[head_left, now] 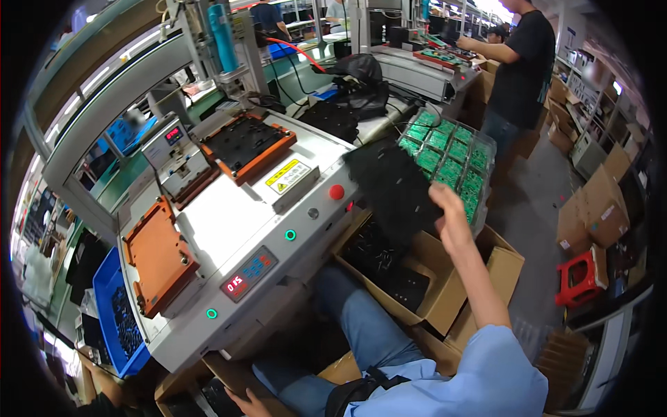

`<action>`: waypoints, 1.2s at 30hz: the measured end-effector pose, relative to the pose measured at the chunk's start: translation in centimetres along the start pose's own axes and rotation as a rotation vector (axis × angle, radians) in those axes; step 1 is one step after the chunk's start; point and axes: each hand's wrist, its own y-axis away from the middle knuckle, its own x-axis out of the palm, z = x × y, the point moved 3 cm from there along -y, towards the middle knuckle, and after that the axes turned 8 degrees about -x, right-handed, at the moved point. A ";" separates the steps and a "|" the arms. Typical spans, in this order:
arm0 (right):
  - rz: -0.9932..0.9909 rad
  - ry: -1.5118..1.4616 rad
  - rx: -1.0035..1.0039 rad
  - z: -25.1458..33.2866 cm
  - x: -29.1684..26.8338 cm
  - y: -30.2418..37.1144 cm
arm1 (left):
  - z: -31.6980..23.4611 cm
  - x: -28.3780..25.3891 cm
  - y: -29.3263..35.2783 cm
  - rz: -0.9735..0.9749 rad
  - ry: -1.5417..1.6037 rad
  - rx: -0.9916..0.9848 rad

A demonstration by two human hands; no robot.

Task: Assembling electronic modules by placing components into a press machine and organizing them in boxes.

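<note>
Panel (394, 186) in right hand (450, 214)

R hand (450, 214) w/ blk panel (394, 186), nr cardbd box (438, 260), L hand (247, 404) low, green PCBs (456, 149) beyond

Left fingers (254, 404) partly cut off; black panel (392, 186) blurred.

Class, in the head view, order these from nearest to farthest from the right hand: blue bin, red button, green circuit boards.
1. Green circuit boards: just beyond the right hand.
2. Red button: to the left.
3. Blue bin: at the far left.
</note>
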 end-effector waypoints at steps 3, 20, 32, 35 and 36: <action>-0.161 0.175 -0.126 -0.8 -5.9 -4.8 | 1.4 0.6 0.4 0.090 -0.016 -0.149; -0.280 0.255 -0.138 -7.9 -8.9 -8.4 | 1.3 -0.1 -0.1 0.225 -0.139 -0.449; -0.040 0.225 -0.295 -7.3 5.0 -24.4 | 2.1 -0.1 -0.1 0.147 -0.235 -0.420; 0.151 0.264 -0.316 -8.8 8.6 -29.3 | 1.5 0.0 0.0 0.158 -0.242 -0.432; 0.215 0.258 -0.195 -9.4 8.8 -30.7 | 1.1 0.3 -0.1 0.164 -0.227 -0.419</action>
